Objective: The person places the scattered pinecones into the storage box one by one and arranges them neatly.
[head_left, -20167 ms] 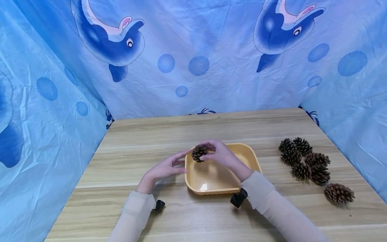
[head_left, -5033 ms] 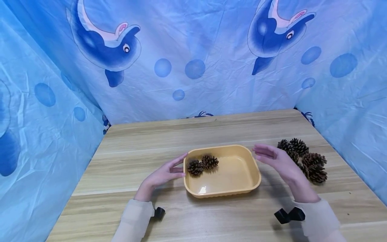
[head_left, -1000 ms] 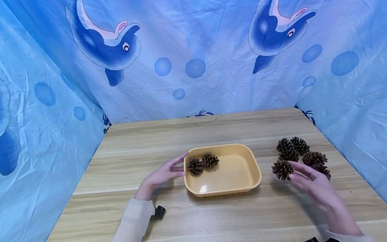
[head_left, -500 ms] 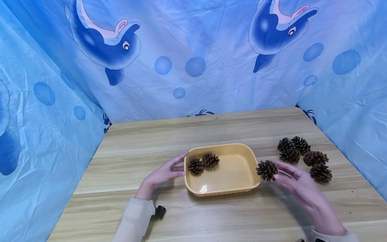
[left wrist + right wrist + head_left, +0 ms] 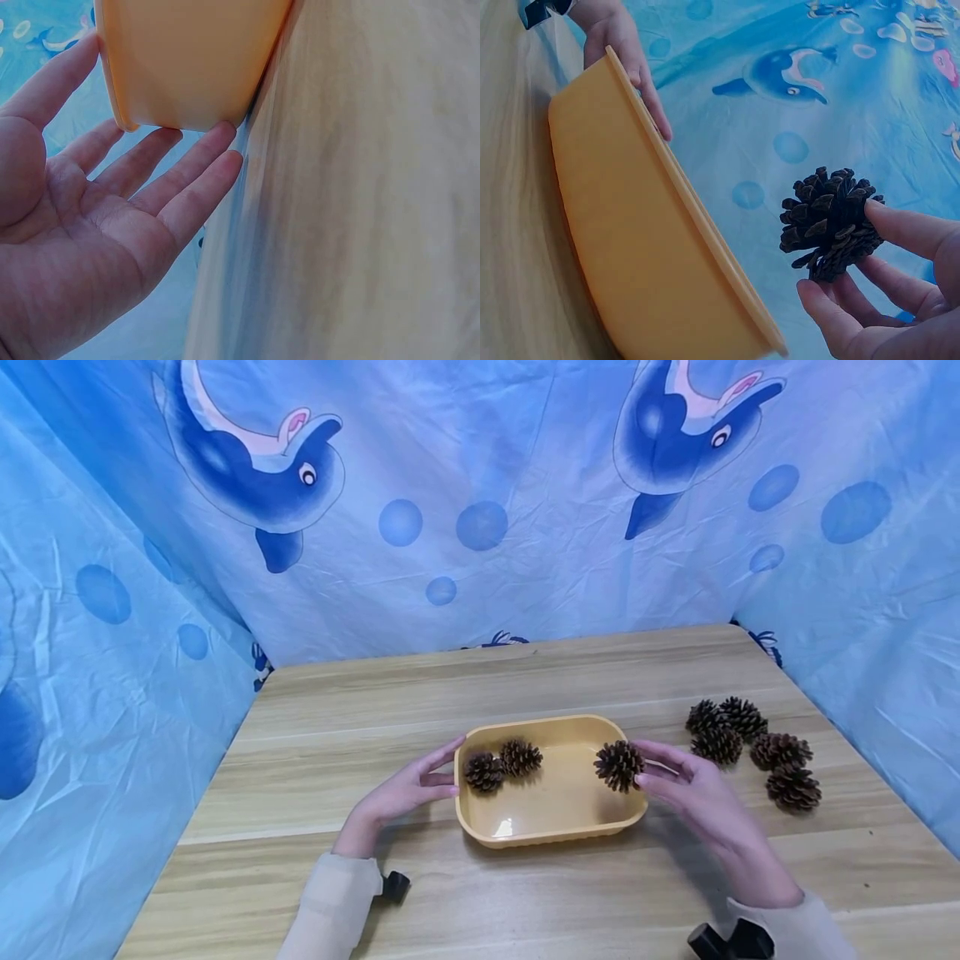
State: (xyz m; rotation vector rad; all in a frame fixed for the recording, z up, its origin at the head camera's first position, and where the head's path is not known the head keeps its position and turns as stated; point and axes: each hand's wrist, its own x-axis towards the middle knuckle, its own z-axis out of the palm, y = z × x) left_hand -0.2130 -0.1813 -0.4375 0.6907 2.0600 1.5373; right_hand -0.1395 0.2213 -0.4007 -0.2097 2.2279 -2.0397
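My right hand (image 5: pixel 693 793) pinches a dark brown pine cone (image 5: pixel 619 766) between thumb and fingertips, above the right end of a yellow plastic basin (image 5: pixel 551 841). In the right wrist view this pine cone (image 5: pixel 831 223) hangs clear of the basin's rim (image 5: pixel 697 210). Two pine cones (image 5: pixel 521 758) lie side by side at the left end inside the basin. My left hand (image 5: pixel 401 793) rests its spread fingertips against the basin's left side. The left wrist view has these fingers (image 5: pixel 187 172) fairly straight along the outer wall (image 5: pixel 191 64).
Several more pine cones (image 5: pixel 716 745) lie grouped on the right part of the wooden table (image 5: pixel 390 702). A blue curtain (image 5: pixel 555 577) with dolphin prints stands behind the table and along both sides.
A pine cone has moved left from the group on the right to over the basin, held in my right hand. My left hand has stayed at the basin's left side.
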